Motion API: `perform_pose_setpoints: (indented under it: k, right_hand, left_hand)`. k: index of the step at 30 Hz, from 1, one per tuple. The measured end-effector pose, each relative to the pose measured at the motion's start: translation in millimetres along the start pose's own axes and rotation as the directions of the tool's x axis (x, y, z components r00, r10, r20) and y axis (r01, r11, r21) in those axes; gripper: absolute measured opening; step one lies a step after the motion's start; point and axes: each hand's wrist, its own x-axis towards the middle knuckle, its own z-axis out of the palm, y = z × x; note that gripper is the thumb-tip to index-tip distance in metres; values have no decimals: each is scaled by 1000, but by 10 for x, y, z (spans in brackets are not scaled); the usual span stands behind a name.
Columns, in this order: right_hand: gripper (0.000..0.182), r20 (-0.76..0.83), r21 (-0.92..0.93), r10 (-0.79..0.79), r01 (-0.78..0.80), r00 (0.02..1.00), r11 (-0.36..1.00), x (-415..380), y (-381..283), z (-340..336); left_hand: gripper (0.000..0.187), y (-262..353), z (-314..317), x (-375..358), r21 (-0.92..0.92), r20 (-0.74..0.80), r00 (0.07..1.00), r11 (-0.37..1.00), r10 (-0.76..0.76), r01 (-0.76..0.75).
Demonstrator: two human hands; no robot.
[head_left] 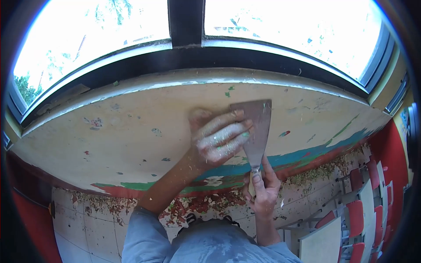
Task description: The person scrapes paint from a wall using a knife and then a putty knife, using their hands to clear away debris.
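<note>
A paint scraper with a wide metal blade (258, 127) lies against the pale wall surface (144, 109) below the window. Its light handle (252, 186) is wrapped in the fingers of my right hand (265, 193), with the thumb along it. My left hand (221, 136), dusted with white powder, lies over the left side of the blade. Its fingers reach out onto the metal and the thumb stands apart. Green flecks stick to the fingers. Patches of green, blue and red paint (285, 160) cover the lower part of the surface.
Dark window frames (186, 22) and a narrow ledge (210, 75) run above the surface. Paint flakes (193, 210) litter the tiled floor (96, 228) at my feet. Red chairs (354, 217) and pale tabletops (322, 241) stand at the lower right.
</note>
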Motion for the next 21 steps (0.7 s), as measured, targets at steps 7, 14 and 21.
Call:
perform_pose_setpoints:
  k: [7,14,21]
  right_hand:
    - [45,31,-4,-54,55,998,998,96,-58,125]
    - [46,27,-70,-66,68,997,995,106,-25,225]
    - [47,-3,-40,-4,4,1000,999,-46,111,165]
  left_hand:
    - [23,-87,-55,70,43,-43,998,998,56,-54]
    - [28,-142,-63,46,12,-53,998,1000,27,-26]
    - [22,-184,-67,-122,14,-1,998,998,69,-69]
